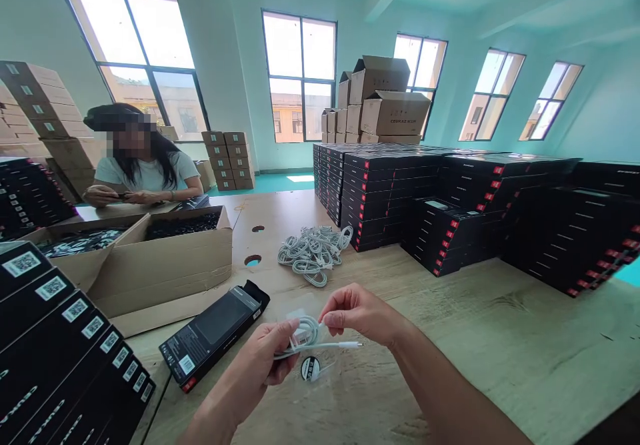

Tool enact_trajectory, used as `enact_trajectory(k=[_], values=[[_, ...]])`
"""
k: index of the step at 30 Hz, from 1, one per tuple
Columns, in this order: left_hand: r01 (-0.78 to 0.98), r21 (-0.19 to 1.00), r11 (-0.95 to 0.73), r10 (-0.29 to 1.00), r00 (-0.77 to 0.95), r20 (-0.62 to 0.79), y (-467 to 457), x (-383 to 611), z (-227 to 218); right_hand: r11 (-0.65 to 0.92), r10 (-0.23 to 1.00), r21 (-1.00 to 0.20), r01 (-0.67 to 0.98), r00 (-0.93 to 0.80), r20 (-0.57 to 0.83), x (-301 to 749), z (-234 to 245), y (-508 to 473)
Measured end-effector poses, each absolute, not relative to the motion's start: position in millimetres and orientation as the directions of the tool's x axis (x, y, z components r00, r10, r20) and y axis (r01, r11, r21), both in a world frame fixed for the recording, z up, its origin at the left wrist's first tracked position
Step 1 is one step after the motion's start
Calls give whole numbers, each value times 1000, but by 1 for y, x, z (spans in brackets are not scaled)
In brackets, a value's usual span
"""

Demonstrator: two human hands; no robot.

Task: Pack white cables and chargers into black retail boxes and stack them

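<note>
A coiled white charging cable (309, 330) is gripped in my left hand (275, 351), between thumb and fingers. One plug end (350, 345) sticks out to the right below the coil. My right hand (350, 313) is closed in a pinch at the coil's right edge, apparently on part of the cable; its fingertips partly hide that spot. Below the coil lies a round black-and-white sticker (310, 367), seemingly on a clear plastic bag (320, 391) that is hard to make out. An open black box (215, 331) lies left of my hands, its flap up at the far end.
A heap of white cables (315, 251) lies ahead. Stacked black boxes (380, 191) stand at the back right, more black boxes (65, 351) at the near left. Behind the open box is a divided cardboard carton (170, 265). A co-worker (145, 165) sits across the table, hands together.
</note>
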State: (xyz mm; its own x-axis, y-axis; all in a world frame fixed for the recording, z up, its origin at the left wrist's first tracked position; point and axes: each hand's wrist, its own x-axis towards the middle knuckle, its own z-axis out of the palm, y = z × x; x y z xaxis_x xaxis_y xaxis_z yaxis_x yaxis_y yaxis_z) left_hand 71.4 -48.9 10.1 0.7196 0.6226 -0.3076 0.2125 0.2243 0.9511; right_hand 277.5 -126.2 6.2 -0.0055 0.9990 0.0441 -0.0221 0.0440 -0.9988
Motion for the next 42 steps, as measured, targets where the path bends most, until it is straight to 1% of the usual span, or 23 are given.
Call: enact_trajectory(k=[4,7,10,13,16,19,20,22,25,27,29,30,33,34,35,39,42], values=[[221,954,201,658,691,-299,-46,70,10,67,996,-998,-4,65,66,270,7,-125],[182,958,221,664,691,-284,-44,70,10,72,995,-997,13,68,72,265,8,-126],[103,937,335,660,684,-311,-42,72,8,70,997,-997,16,42,71,260,8,-127],[38,895,445,668,652,-360,-42,76,5,91,994,-996,23,53,92,258,7,-127],[-24,884,467,704,615,-355,-41,80,1,129,987,-990,63,84,134,260,7,-126],[-78,887,454,745,579,-331,-41,82,0,142,975,-985,100,155,156,262,10,-128],[-97,887,451,761,561,-326,-40,82,0,148,969,-981,123,179,169,262,11,-129],[-130,885,448,787,527,-321,-40,82,1,165,954,-962,219,212,212,258,12,-131],[-155,884,441,802,509,-311,-42,83,3,176,918,-890,421,257,303,250,13,-133],[-163,883,440,805,507,-308,-43,84,3,179,892,-846,503,280,355,245,12,-134],[-166,882,441,806,506,-307,-44,85,3,215,853,-778,591,275,444,241,10,-134],[-168,882,440,807,505,-306,-45,86,2,244,825,-717,653,249,507,239,9,-133],[-179,886,428,818,494,-295,-46,88,1,327,727,-469,821,99,680,233,4,-130],[-184,887,424,822,490,-291,-46,88,0,340,699,-410,846,64,712,231,2,-129],[-187,887,422,824,487,-290,-47,89,0,345,676,-377,859,51,735,229,0,-128],[-183,887,424,818,497,-289,-49,90,0,335,594,-324,885,69,802,227,-3,-126],[-156,878,453,783,540,-308,-50,91,2,261,543,-242,935,65,837,229,1,-127]])
